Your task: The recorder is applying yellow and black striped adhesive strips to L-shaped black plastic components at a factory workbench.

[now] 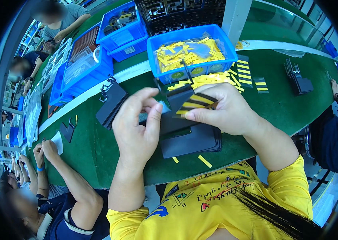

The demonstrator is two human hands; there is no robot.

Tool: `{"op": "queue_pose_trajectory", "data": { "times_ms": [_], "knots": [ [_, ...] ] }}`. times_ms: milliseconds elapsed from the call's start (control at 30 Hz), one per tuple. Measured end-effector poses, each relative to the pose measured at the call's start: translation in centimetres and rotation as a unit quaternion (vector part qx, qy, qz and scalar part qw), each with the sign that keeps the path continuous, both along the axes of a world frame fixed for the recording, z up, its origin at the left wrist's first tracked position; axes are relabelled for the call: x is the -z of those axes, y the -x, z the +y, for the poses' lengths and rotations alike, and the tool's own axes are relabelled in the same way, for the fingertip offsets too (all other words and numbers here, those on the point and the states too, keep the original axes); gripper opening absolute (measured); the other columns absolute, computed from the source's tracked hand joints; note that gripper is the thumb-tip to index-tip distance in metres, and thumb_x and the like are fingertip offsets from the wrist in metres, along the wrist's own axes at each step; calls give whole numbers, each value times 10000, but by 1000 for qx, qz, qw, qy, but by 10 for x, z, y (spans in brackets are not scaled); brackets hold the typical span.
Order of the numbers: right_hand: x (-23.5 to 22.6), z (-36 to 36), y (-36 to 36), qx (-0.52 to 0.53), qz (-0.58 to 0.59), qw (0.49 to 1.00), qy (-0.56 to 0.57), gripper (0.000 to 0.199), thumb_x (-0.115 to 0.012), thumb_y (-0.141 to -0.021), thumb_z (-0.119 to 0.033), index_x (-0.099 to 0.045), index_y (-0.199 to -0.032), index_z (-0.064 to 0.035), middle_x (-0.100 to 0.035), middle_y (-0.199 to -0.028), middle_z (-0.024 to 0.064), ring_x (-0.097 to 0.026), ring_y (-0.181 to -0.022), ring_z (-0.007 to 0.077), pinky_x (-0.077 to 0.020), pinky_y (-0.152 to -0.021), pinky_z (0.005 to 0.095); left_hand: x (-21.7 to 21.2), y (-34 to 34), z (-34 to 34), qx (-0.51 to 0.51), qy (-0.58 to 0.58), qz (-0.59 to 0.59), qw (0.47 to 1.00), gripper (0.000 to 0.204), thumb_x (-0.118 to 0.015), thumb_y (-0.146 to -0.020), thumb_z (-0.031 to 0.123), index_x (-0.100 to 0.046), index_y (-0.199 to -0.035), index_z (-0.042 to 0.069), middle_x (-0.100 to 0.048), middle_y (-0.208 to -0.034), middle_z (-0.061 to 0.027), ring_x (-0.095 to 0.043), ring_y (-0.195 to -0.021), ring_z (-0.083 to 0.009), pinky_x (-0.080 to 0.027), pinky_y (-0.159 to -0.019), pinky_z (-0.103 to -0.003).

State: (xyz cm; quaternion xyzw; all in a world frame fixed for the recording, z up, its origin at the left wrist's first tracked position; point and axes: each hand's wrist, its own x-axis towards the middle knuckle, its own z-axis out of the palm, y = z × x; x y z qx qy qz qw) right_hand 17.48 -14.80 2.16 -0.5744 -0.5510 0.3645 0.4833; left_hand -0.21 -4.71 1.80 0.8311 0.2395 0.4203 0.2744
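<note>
My right hand (227, 110) pinches a sheet of black and yellow striped strips (198, 103) between thumb and fingers. Its fingers are partly hidden behind the sheet. Facing it, my left hand (135, 124) is curled, with a small piece of light-blue film (164, 107) at its thumb and fingertips. Between and below my hands is a dark flat panel (179, 95) with a thin black bracket at its far end, partly covered by the sheet and fingers. Nearer to me, a stack of dark flat plates (191, 143) lies on the green table.
A blue bin (233, 60) of yellow strips stands ahead, with loose yellow strips (217, 78) before it. Stacked dark panels with brackets lie left (113, 105) and right (300, 85). Striped sheets (244, 72) lie beside the bin. Co-workers' hands (49, 149) are at the left.
</note>
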Motion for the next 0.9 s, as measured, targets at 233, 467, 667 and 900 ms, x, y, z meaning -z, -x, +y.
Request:
{"op": "queue_pose_trajectory", "data": {
  "times_ms": [233,467,667,900],
  "knots": [
    [1,-1,5,-60,-104,989,-83,148,-690,-733,-102,-690,-864,-31,-632,-726,109,-604,-628,259,-463,-569,331,-3,4,7,-52,-122,-17,991,171,-681,-771,-16,-650,-934,21,-632,-813,-84,-601,-662,-157,-486,-600,-253],
    [2,-1,8,-43,-99,989,-103,144,-694,-729,-93,-688,-853,-20,-636,-721,114,-613,-633,265,-477,-580,331,-1,9,9,-14,55,-56,997,153,-705,-766,15,-690,-918,24,-642,-785,-70,-582,-653,-121,-460,-603,-217],
    [1,-1,9,-38,-106,988,-105,138,-693,-729,-93,-688,-847,-22,-639,-723,106,-611,-627,257,-473,-568,324,-4,12,8,2,166,-44,985,123,-692,-793,13,-695,-916,8,-632,-784,-36,-562,-670,-72,-442,-602,-192],
    [1,-2,11,-40,-97,990,-97,128,-684,-734,-81,-693,-849,-27,-641,-722,98,-610,-619,240,-472,-568,311,-5,10,4,41,298,-112,947,67,-659,-833,-1,-674,-886,-38,-618,-811,-20,-559,-684,-51,-436,-615,-164]
  ]
}}
